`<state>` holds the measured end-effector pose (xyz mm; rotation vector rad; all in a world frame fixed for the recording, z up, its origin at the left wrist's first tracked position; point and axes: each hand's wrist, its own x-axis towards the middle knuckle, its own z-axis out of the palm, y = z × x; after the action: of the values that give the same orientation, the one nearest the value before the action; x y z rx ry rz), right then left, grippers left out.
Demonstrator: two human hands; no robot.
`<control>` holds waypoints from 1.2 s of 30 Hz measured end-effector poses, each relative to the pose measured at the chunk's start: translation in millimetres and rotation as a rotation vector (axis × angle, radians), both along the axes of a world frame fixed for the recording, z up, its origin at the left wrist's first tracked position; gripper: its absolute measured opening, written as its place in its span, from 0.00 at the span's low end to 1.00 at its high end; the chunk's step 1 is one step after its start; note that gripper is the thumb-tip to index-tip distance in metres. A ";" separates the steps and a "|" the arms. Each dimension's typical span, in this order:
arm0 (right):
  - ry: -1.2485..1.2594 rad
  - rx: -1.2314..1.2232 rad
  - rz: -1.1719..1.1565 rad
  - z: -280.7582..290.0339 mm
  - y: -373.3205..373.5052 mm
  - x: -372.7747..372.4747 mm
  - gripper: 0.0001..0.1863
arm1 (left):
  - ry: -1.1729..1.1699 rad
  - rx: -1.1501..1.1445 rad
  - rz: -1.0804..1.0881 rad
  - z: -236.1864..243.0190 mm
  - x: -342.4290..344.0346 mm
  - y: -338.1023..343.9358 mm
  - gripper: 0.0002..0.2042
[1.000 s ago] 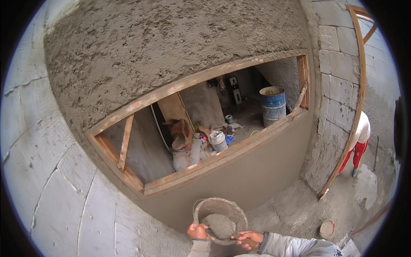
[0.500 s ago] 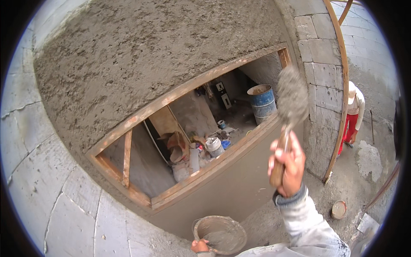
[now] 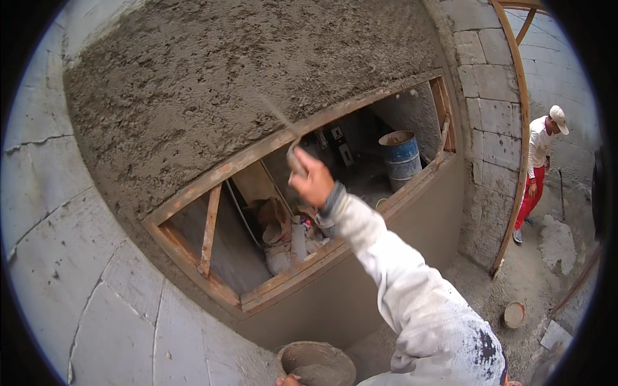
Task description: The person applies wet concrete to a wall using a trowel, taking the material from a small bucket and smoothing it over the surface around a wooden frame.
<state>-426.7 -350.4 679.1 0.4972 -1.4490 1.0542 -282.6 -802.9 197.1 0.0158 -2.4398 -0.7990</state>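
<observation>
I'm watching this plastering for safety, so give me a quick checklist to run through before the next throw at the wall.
1. Right hand grips the trowel: ok.
2. Mortar on the trowel: cannot tell, it is blurred.
3. Left hand at the pan rim: ok, though mostly cut off.
4. Mortar in the pan: ok, some shows.
5. Other person stands apart at the right: ok.
6. Rough coat above the window frame covers the wall: ok.

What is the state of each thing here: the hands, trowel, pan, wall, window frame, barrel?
right hand: raised, gripping trowel
trowel: blurred, blade toward wall
left hand: at mortar pan rim
mortar pan: partly filled
wall: rough wet coat above window
window frame: open, unglazed
blue barrel: upright
</observation>
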 end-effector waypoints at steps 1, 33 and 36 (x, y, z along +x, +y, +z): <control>-0.010 0.055 0.158 -35.9 -69.7 25.7 0.34 | -0.001 0.554 0.086 -3.3 1.6 -14.4 0.05; -0.810 -1.309 2.013 -263.4 -5.8 305.5 0.30 | -0.168 0.840 -0.240 64.1 -4.4 123.7 0.06; -0.459 -1.105 1.700 -176.9 29.4 300.4 0.32 | -0.198 0.872 0.041 62.8 8.3 126.1 0.03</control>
<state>-126.3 -321.0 502.2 0.6071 -0.2285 3.1516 -274.3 -676.8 259.9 0.4860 -2.0523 -1.8369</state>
